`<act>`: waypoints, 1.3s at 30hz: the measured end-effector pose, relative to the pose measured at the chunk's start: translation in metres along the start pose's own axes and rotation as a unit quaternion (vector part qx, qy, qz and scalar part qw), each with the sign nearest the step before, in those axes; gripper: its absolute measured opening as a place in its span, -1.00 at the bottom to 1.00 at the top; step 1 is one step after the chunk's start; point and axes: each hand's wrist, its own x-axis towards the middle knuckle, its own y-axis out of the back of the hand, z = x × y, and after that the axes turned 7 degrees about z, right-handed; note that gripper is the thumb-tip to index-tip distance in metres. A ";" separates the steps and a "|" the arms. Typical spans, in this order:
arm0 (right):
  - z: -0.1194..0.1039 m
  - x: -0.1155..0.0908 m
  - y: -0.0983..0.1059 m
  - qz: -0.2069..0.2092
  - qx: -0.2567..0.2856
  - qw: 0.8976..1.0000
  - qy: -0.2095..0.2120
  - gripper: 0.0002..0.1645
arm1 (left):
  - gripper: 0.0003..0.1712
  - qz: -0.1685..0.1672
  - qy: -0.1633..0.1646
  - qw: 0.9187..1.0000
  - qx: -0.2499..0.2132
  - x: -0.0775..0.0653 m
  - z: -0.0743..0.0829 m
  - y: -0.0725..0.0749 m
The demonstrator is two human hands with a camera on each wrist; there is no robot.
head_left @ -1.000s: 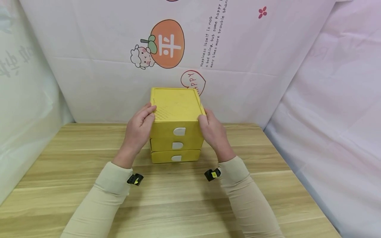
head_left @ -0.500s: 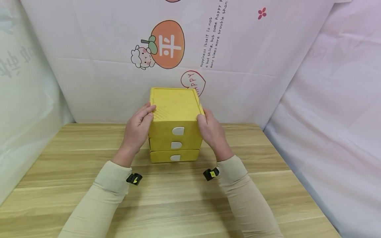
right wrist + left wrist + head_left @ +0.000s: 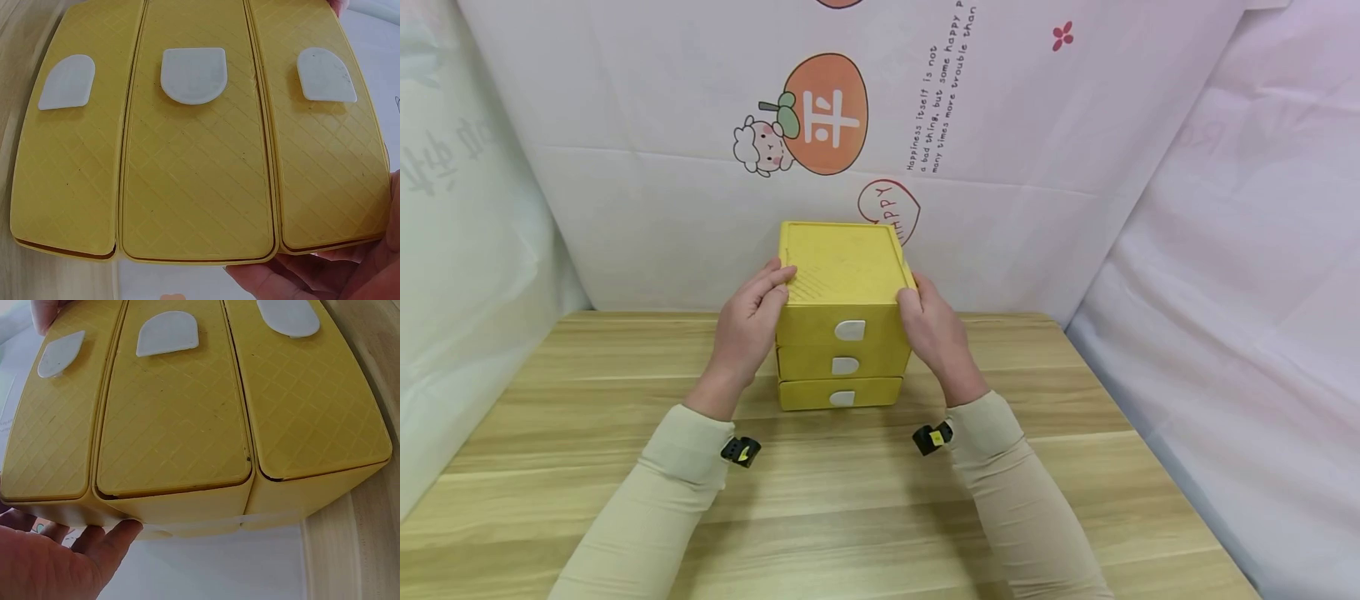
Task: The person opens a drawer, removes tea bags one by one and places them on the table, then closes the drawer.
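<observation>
- Yellow drawer box (image 3: 844, 312) sits on the wood table (image 3: 850, 500), near the white cloth (image 3: 662, 208) behind.
- Hardly anything changed this last second: the box is in about the same spot, so the hold looks steady.
- Left hand (image 3: 747, 325) has fingers over the top left edge; right hand (image 3: 936, 329) has its thumb over the top right edge. Both hold the box, not spread wide.
- More table shows in front than behind; its side edges are well away.

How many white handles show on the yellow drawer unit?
3: the top handle, middle handle and bottom handle, one above another on the front of the drawer unit. Any on its hidden back can't be seen.
</observation>
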 end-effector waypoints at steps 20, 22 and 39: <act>0.002 -0.005 0.003 -0.001 0.024 1.000 -0.011 -0.14 | -0.53 0.012 -0.018 1.000 0.012 -0.001 -0.002 -0.002; 0.002 -0.007 0.003 0.009 0.018 1.000 0.001 -0.10 | -0.53 0.012 -0.020 1.000 0.013 -0.002 -0.003 -0.002; -0.009 -0.026 -0.004 0.206 -0.086 0.944 0.243 -0.26 | -0.52 0.010 -0.024 1.000 0.013 0.000 -0.003 -0.002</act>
